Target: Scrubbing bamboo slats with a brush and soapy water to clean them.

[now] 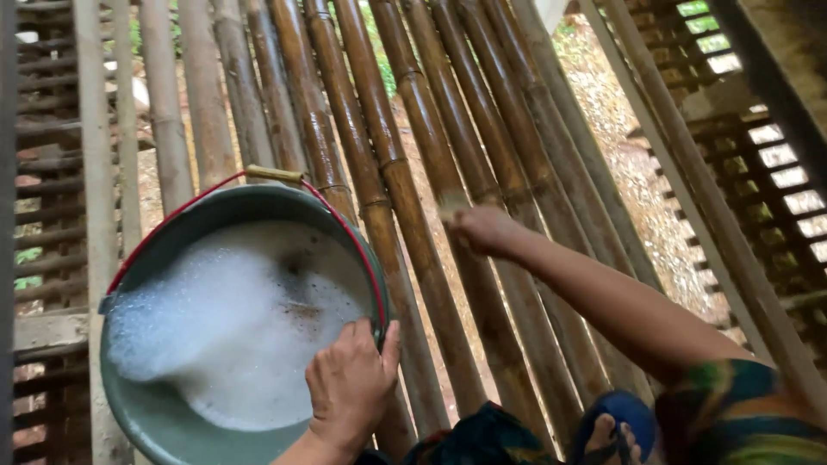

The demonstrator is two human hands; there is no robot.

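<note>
A grey-green bucket (146, 413) with a red wire handle (185, 207) stands on a floor of bamboo poles (413, 172). It holds white foamy water (215, 327) with dark specks. My left hand (351, 383) grips the bucket's near right rim, thumb over the edge. My right hand (484, 231) reaches out over the poles to the right of the bucket, fingers curled closed. A small pale blur (452, 203) sits at its fingertips; I cannot tell what it is.
Gaps between the poles show ground and gravel (620, 146) below. Wooden slats (52, 172) run along the left, a lattice (775, 172) on the right. A foot in a blue sandal (613, 424) and patterned cloth (741, 413) lie at the bottom right.
</note>
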